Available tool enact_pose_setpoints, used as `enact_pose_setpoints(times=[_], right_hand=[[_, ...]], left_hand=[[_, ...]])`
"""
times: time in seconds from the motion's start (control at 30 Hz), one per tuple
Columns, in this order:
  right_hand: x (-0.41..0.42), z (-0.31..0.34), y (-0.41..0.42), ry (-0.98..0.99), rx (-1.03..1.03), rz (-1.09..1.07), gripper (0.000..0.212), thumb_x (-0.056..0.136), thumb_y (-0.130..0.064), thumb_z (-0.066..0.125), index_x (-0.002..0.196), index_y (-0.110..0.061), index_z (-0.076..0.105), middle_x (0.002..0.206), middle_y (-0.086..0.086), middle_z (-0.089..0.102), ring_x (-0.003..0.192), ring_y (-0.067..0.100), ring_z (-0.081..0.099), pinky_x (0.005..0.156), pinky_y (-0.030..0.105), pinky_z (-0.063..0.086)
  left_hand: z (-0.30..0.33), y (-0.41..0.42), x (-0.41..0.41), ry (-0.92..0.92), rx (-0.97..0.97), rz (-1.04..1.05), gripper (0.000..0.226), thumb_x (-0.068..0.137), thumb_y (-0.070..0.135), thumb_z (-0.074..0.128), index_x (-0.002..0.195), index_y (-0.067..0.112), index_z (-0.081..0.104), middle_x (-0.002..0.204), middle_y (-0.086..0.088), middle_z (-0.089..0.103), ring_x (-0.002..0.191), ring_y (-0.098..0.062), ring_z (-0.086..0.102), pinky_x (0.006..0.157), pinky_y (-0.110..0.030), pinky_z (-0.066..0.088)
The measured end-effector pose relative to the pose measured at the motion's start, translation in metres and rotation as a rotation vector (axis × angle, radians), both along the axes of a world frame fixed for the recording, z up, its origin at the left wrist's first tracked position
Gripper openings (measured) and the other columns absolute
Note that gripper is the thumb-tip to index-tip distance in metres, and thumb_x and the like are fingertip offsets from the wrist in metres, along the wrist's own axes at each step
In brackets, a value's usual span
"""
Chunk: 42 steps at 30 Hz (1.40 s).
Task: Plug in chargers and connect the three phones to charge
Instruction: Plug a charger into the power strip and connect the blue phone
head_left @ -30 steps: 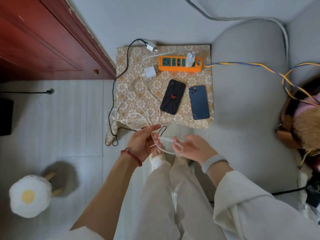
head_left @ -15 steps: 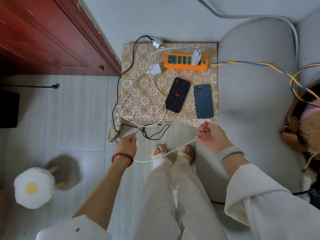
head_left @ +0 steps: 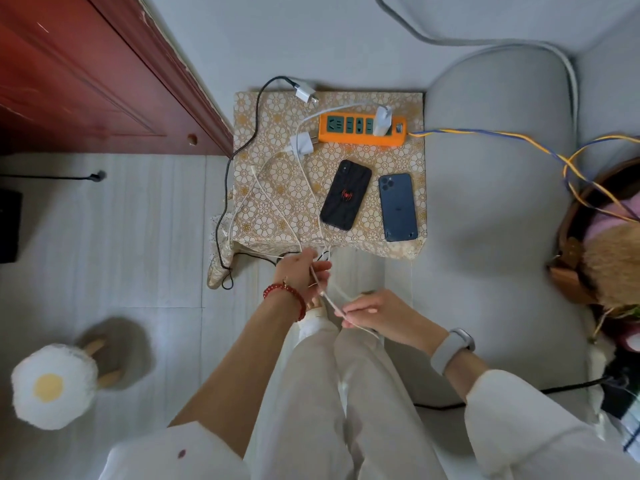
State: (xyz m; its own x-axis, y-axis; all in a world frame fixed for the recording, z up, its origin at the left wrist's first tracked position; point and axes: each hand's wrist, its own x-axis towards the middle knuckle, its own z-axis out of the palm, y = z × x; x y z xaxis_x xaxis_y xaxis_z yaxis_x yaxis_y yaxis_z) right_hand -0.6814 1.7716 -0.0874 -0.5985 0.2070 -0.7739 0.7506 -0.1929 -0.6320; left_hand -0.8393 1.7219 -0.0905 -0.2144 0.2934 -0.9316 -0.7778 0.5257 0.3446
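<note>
Two hands (head_left: 304, 271) (head_left: 381, 315) gripping white cable (head_left: 329, 301), two phones (head_left: 345, 194) (head_left: 397, 206)

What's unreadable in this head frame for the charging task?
- Third phone: not in view; only the black phone and blue phone show.
- White cable tip: hidden inside the right hand.
- Which charger that cable runs to: strands tangle at the left hand.

Power strip (head_left: 361, 130): your orange one, green sockets
Phones: black with red spider (head_left: 345, 194); dark blue (head_left: 397, 207)
Cloth (head_left: 273, 202): gold floral
</note>
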Motion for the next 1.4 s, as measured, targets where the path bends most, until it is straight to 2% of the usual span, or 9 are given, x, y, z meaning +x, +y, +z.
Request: enact_pose_setpoints(times=[0.17,0.27,0.4,0.57,0.7,0.8,0.97,1.1,1.4], right_hand=[[-0.002,-0.012,0.025,0.021,-0.521,-0.639,0.040,0.099,-0.032,0.025,0.121,-0.008,0.048,0.117,0.011,0.061,0.105,0.019,0.060,0.081,0.028,0.055],[-0.018,-0.011,0.044,0.074,-0.789,-1.163,0.044,0.097,-0.035,0.031,0.103,0.002,0.053,0.094,0.014,0.067,0.090,0.024,0.062,0.075,0.035,0.055],[-0.025,-0.017,0.062,0.063,-0.630,-1.424,0.028,0.095,-0.020,0.040,0.072,-0.009,0.051,0.046,0.001,0.053,0.042,0.011,0.051,0.044,0.019,0.048],[-0.009,-0.023,0.082,-0.062,-0.266,-1.404,0.020,0.095,-0.024,0.039,0.081,-0.016,0.050,0.043,-0.003,0.040,0.037,0.010,0.035,0.044,0.021,0.033],[0.002,-0.019,0.085,-0.056,-0.068,-1.429,0.016,0.095,-0.020,0.040,0.095,-0.016,0.056,0.049,0.000,0.037,0.050,0.015,0.039,0.055,0.027,0.042],[0.012,-0.017,0.088,-0.083,0.103,-1.131,0.020,0.096,-0.014,0.038,0.112,-0.019,0.049,0.049,0.003,0.041,0.046,0.017,0.047,0.059,0.034,0.051],[0.025,-0.027,0.089,-0.164,0.157,-0.919,0.034,0.089,0.006,0.031,0.122,-0.001,0.037,0.067,0.014,0.057,0.046,0.020,0.053,0.055,0.032,0.049],[0.036,-0.036,0.094,-0.131,0.118,-0.786,0.059,0.094,-0.001,0.029,0.144,-0.025,0.006,0.082,0.012,0.058,0.051,0.022,0.054,0.046,0.018,0.048],[0.064,-0.048,0.125,-0.180,0.652,-0.583,0.040,0.090,-0.031,0.035,0.119,-0.010,0.053,0.093,0.010,0.066,0.086,0.037,0.063,0.081,0.040,0.050]], left_hand=[[0.002,-0.015,-0.007,0.180,0.271,-0.728,0.026,0.095,0.017,0.043,0.106,0.005,0.063,0.062,0.000,0.053,0.041,0.000,0.048,0.046,-0.011,0.041],[0.002,-0.026,-0.009,0.225,0.329,-1.137,0.024,0.094,0.018,0.045,0.103,0.010,0.066,0.064,0.003,0.053,0.051,-0.001,0.050,0.055,-0.010,0.044],[-0.005,-0.039,-0.020,0.300,0.245,-1.422,0.025,0.094,0.018,0.044,0.102,0.014,0.067,0.072,-0.002,0.059,0.065,-0.009,0.052,0.067,-0.014,0.045],[-0.032,-0.061,-0.038,0.572,0.011,-1.507,0.027,0.094,0.024,0.043,0.103,0.020,0.067,0.093,-0.005,0.065,0.091,-0.022,0.059,0.085,-0.032,0.045],[-0.049,-0.059,-0.038,0.691,-0.122,-1.463,0.029,0.094,0.029,0.041,0.111,0.022,0.063,0.112,-0.009,0.063,0.107,-0.028,0.057,0.090,-0.037,0.045],[-0.059,-0.046,-0.029,0.720,-0.176,-1.441,0.031,0.094,0.027,0.040,0.119,0.022,0.058,0.120,-0.009,0.060,0.113,-0.027,0.054,0.096,-0.041,0.044],[-0.066,0.001,-0.004,0.658,-0.142,-1.199,0.038,0.091,0.018,0.043,0.128,0.014,0.048,0.129,-0.014,0.054,0.119,-0.028,0.049,0.102,-0.039,0.040],[-0.072,0.065,0.025,0.592,-0.114,-1.033,0.036,0.091,0.014,0.040,0.125,0.010,0.050,0.129,-0.015,0.056,0.117,-0.031,0.051,0.099,-0.036,0.040],[-0.122,0.169,0.079,0.756,-0.240,-0.960,0.059,0.086,0.034,0.055,0.129,-0.001,0.038,0.134,-0.024,0.035,0.124,-0.040,0.033,0.105,-0.044,0.028]])
